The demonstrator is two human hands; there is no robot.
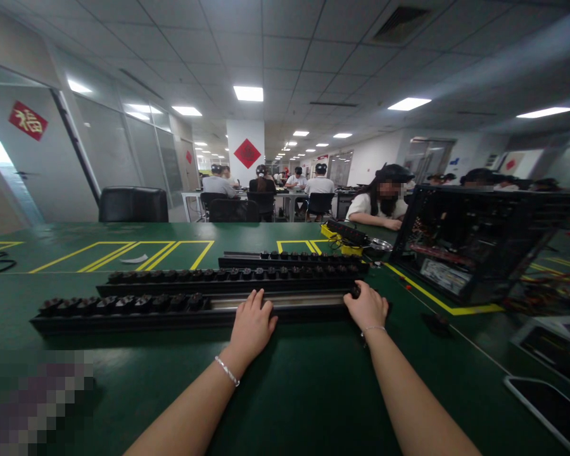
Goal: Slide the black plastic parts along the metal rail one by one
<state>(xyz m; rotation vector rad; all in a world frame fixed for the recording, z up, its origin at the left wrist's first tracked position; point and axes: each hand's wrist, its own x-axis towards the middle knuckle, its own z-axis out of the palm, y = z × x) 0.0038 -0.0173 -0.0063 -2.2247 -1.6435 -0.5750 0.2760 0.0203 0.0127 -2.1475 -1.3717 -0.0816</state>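
A long black rail (pixel 304 309) with a bare metal strip along its right half lies across the green table. Round black knob-like parts (pixel 145 303) stand in a row on its left half. My left hand (pixel 251 323) grips the middle of this rail, fingers over the top and thumb on the near side. At the rail's right end, my right hand (pixel 368 307) is closed round a small black part (pixel 356 291), mostly hidden by the fingers. Just behind lies a second rail (pixel 180 285) lined with similar parts, and farther back a shorter third rail (pixel 237 259).
An open black computer case (pixel 475 247) stands at the right, with cables beside it. Near it are a power strip (pixel 346 232) and a metal dish (pixel 380 244). A phone-like device (pixel 551 415) lies at the right edge. Across the table sits a person (pixel 380 202).
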